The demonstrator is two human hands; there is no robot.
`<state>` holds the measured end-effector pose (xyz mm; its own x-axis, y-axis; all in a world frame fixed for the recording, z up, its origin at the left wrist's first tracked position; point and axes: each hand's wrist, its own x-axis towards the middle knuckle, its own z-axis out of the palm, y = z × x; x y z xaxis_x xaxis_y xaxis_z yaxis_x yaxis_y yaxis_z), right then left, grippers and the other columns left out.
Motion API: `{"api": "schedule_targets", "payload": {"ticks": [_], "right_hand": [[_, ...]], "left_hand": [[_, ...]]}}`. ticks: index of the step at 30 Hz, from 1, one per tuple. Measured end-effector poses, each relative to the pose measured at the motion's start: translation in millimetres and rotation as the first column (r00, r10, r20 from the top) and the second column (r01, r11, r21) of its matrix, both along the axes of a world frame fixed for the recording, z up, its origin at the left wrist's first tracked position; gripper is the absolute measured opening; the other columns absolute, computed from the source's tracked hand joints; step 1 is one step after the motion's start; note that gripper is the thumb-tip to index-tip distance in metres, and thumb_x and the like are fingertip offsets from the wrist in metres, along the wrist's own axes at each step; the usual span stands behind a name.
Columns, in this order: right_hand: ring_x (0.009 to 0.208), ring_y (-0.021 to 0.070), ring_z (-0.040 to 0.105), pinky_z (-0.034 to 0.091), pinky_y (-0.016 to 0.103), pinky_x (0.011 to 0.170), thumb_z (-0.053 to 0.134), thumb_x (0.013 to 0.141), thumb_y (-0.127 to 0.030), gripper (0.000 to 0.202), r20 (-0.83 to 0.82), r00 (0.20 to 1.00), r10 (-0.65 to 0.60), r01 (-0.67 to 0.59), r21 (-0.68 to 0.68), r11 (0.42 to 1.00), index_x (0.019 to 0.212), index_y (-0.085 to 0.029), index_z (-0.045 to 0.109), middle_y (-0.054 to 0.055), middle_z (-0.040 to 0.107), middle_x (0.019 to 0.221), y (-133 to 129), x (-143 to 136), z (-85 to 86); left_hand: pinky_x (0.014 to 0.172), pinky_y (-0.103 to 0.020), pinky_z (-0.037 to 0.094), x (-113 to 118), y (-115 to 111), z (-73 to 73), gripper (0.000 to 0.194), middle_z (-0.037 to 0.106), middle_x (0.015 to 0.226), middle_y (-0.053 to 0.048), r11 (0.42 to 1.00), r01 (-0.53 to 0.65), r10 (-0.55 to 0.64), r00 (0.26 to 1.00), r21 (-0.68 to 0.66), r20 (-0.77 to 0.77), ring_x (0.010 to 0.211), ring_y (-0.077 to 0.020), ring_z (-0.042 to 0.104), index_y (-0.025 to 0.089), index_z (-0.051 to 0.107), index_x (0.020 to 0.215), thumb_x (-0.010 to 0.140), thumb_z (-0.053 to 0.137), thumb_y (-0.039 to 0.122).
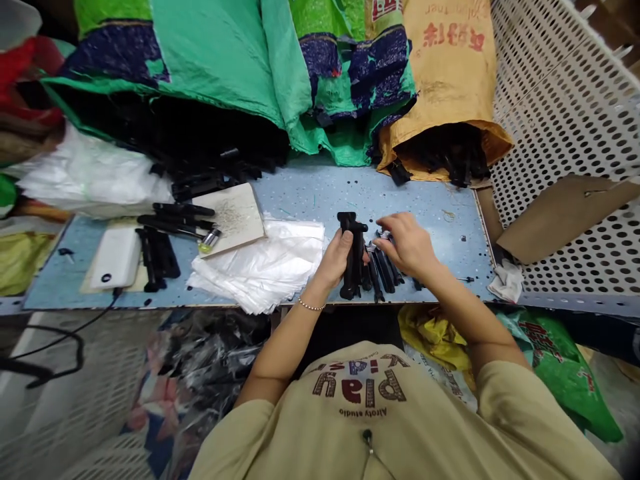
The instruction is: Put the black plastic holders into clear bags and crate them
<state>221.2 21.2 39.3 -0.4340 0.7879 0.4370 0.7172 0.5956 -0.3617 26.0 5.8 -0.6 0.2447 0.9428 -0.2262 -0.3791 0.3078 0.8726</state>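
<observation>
My left hand (334, 259) is wrapped round long black plastic parts (357, 257), held nearly upright near the table's front edge. They have wide, flanged ends, and a short knob juts right near the top. Just to the right is my right hand (407, 243), its thumb and fingers curved and apart. Beneath and beside it lies a bunch of slim black plastic pieces (384, 270), partly hidden by both hands. Something small and shiny shows by its fingertips, too small to name. A stack of clear plastic bags (265, 267) lies left of my left hand.
Green sacks (215, 53) and a yellow sack (450, 73) spill black parts along the back. At left are a white power bank (116, 257) with a cable, black-handled tools (175, 223) and a pale board (235, 217). A perforated white panel (575, 133) bounds the right.
</observation>
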Motion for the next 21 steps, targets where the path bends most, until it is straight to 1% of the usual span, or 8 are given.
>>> {"api": "schedule_targets", "payload": {"ticks": [2, 4, 8, 9, 11, 14, 18, 21], "right_hand": [[0.092, 0.0256, 0.059, 0.046, 0.035, 0.071, 0.035, 0.106, -0.062, 0.051, 0.088, 0.996, 0.027, -0.022, -0.052, 0.998, 0.103, -0.020, 0.064, 0.012, 0.069, 0.096, 18.2, -7.3, -7.0], [0.084, 0.0234, 0.057, 0.042, 0.034, 0.068, 0.027, 0.107, -0.060, 0.054, 0.074, 0.996, 0.041, -0.028, -0.170, 0.985, 0.095, -0.021, 0.062, 0.010, 0.066, 0.089, 30.7, -16.8, -15.9], [0.067, 0.0189, 0.054, 0.040, 0.031, 0.064, 0.017, 0.110, -0.054, 0.056, -0.037, 0.998, -0.043, 0.020, -0.483, 0.876, 0.086, -0.022, 0.057, 0.003, 0.059, 0.072, 34.2, -21.8, -25.2], [0.066, 0.0190, 0.054, 0.040, 0.031, 0.064, 0.017, 0.110, -0.054, 0.057, -0.022, 0.998, -0.053, 0.035, -0.498, 0.867, 0.085, -0.022, 0.057, 0.003, 0.059, 0.071, 29.9, -19.8, -25.8], [0.071, 0.0208, 0.056, 0.039, 0.032, 0.065, 0.023, 0.108, -0.059, 0.056, 0.064, 0.998, 0.002, 0.026, -0.421, 0.907, 0.087, -0.022, 0.060, 0.005, 0.062, 0.076, 15.1, -15.6, -27.5], [0.079, 0.0240, 0.058, 0.038, 0.034, 0.066, 0.037, 0.104, -0.064, 0.053, 0.238, 0.947, 0.217, -0.158, -0.246, 0.956, 0.089, -0.021, 0.063, 0.010, 0.066, 0.084, -15.1, -15.9, -36.0], [0.072, 0.0205, 0.056, 0.036, 0.032, 0.063, 0.035, 0.109, -0.052, 0.049, 0.314, 0.862, 0.398, -0.336, -0.234, 0.912, 0.084, -0.020, 0.062, 0.008, 0.066, 0.077, -33.5, -22.5, -54.0], [0.073, 0.0190, 0.058, 0.038, 0.029, 0.063, 0.039, 0.106, -0.059, 0.049, 0.218, 0.830, 0.514, -0.409, -0.388, 0.826, 0.095, -0.020, 0.066, 0.006, 0.069, 0.082, -2.3, -15.3, -60.4]], "left_hand": [[0.051, -0.027, 0.054, 2.0, -8.3, 2.6, 0.082, 0.067, 0.069, -0.001, 1.000, 0.009, -0.009, 0.996, 0.000, -0.087, 0.058, -0.0171, 0.067, 0.019, 0.057, 0.126, 0.083, 0.049, 0.089], [0.051, -0.028, 0.055, 6.1, -12.5, 1.5, 0.080, 0.067, 0.068, -0.001, 1.000, -0.024, 0.026, 0.983, 0.016, -0.180, 0.058, -0.0176, 0.067, 0.019, 0.058, 0.125, 0.085, 0.045, 0.088], [0.054, -0.027, 0.055, 6.7, -7.0, -5.9, 0.068, 0.065, 0.068, 0.000, 0.984, -0.150, 0.169, 0.956, 0.097, -0.240, 0.059, -0.0164, 0.068, 0.022, 0.060, 0.122, 0.087, 0.055, 0.080], [0.054, -0.027, 0.055, 4.6, -3.6, -6.7, 0.066, 0.064, 0.069, 0.000, 0.979, -0.184, 0.198, 0.957, 0.083, -0.214, 0.060, -0.0165, 0.068, 0.022, 0.061, 0.120, 0.088, 0.055, 0.079], [0.053, -0.027, 0.054, -0.3, 3.4, -5.3, 0.062, 0.063, 0.071, -0.002, 0.968, -0.249, 0.249, 0.957, 0.019, -0.146, 0.062, -0.0170, 0.069, 0.021, 0.063, 0.110, 0.090, 0.053, 0.079], [0.051, -0.027, 0.053, -3.5, 10.5, 0.5, 0.065, 0.063, 0.071, -0.004, 0.961, -0.271, 0.265, 0.959, -0.055, -0.097, 0.060, -0.0170, 0.067, 0.018, 0.063, 0.094, 0.089, 0.050, 0.082], [0.048, -0.026, 0.049, -1.7, 12.2, -3.5, 0.062, 0.059, 0.067, 0.001, 0.969, -0.245, 0.241, 0.966, -0.026, -0.098, 0.054, -0.0149, 0.062, 0.022, 0.062, 0.105, 0.085, 0.060, 0.080], [0.054, -0.027, 0.054, -8.9, 15.5, -24.3, 0.061, 0.060, 0.076, 0.003, 0.950, -0.310, 0.307, 0.947, -0.027, -0.091, 0.059, -0.0146, 0.064, 0.026, 0.052, 0.117, 0.081, 0.074, 0.070]]}}
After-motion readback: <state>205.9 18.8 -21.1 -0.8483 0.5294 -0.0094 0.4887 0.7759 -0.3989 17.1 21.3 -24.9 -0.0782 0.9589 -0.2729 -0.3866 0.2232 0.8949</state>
